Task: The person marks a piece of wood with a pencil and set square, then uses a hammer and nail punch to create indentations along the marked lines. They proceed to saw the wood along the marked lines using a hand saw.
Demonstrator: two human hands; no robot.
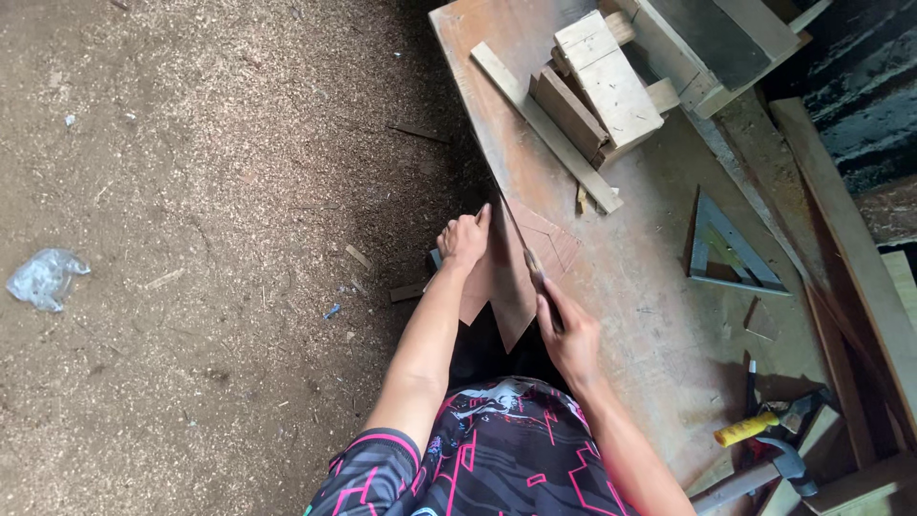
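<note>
Sawing: right hand point(571, 336) clenched on saw point(523, 250), blade across thin board point(521, 277) at bench point(650, 315) edge; left hand point(465, 239) gripping board's left side. Next stroke probably needs steady pressure along the cut.

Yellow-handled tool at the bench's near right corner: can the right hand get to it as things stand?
Probably not directly. The right hand is closed on a handsaw set in the wooden piece. The yellow-handled tool lies beside a hammer, with bare bench between; the hand would have to drop the saw first.
</note>
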